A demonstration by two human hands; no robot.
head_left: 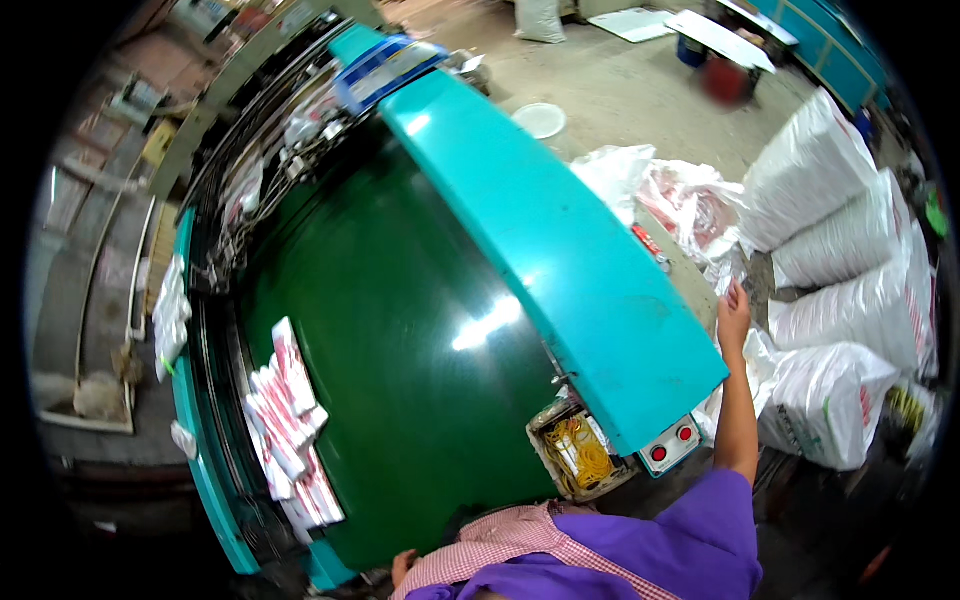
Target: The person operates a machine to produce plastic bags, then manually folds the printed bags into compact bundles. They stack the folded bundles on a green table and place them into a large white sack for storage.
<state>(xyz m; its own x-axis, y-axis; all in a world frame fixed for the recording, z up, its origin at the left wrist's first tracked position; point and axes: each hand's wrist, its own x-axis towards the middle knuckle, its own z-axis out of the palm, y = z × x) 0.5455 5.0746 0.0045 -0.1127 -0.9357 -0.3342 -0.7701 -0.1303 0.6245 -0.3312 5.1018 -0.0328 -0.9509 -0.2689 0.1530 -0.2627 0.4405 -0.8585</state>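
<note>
Out to the right, my right hand [735, 312] is closed in a pinch on a crumpled clear plastic bag [727, 272], beside a teal machine cover [540, 225]. My left hand [403, 566] is low by the near edge of the green belt [400, 400], partly hidden by my apron; its fingers are too small to read. On the belt's left side lies a pile of white packets with red print [285, 415], overlapping one another.
A bin of yellow rubber bands [578, 450] hangs by a control box with red buttons [671, 445]. Full white sacks [840, 300] stand at the right. A red can [650, 247] and an opened white bag [690, 205] lie beyond the cover. Machine parts [290, 165] line the far left.
</note>
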